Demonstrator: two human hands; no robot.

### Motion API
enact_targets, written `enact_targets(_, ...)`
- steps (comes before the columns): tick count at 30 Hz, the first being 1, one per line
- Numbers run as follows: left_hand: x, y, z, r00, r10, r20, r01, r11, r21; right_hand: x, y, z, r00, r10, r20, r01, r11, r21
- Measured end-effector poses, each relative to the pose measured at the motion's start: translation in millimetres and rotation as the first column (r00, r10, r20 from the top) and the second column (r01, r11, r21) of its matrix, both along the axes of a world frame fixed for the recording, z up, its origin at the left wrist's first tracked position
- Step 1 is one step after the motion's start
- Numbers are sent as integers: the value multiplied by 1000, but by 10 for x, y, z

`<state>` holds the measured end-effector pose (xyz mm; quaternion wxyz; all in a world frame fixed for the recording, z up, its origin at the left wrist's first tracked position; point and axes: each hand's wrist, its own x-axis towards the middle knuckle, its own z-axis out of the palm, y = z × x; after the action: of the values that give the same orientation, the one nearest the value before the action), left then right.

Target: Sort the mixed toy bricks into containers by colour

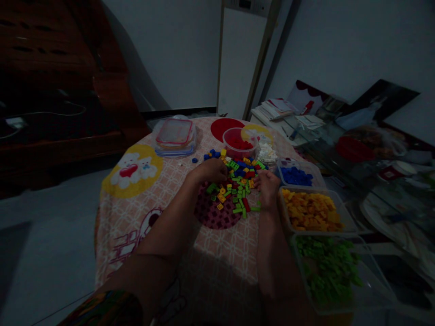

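A mixed pile of toy building bricks (240,190) in green, yellow, blue and red lies on the round table. My left hand (212,170) is at the pile's left side with its fingers curled down; whatever they hold is hidden. At the right edge of the pile, my right hand (268,184) has its fingertips drawn together beside some yellow bricks, and I cannot make out what is in them. Beyond the pile stands a round tub (239,132) with red bricks, with a heap of white bricks (267,153) next to it.
Down the right side stand clear boxes of blue bricks (296,176), yellow bricks (312,210) and green bricks (328,267). Stacked lidded containers (174,135) sit at the back left of the patterned tablecloth (217,262). A cluttered glass table (340,170) adjoins on the right.
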<state>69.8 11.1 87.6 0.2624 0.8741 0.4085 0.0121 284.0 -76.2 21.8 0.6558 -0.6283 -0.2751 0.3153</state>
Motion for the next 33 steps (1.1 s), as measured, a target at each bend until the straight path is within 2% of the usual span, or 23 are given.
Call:
enact_targets(4,-29,-5,18,996,70,-60,-67,997,49,-3,-4,10,1000,1,11,-1,1000,-2)
enact_targets(11,98,-43,-44,989,50,-141,-29,989,144,4,5,3,1000,-1,20,2,999,-35)
enact_targets(18,176,-137,7,961,29,-275,21,984,175,-2,4,-14,1000,2,30,-2,1000,3)
enact_targets(23,230,-170,-19,954,28,-299,34,980,198,18,10,-43,999,5,41,-5,1000,-3)
enact_targets(27,156,-94,-51,986,6,-165,22,986,167,17,10,-28,1000,6,26,-6,1000,-13)
enact_targets(30,48,-3,-66,998,-8,57,1,993,121,-6,-5,4,1000,2,12,-2,1000,-6)
enact_targets(33,0,65,-118,948,32,317,-48,998,43,-22,-21,15,1000,13,26,-13,1000,3)
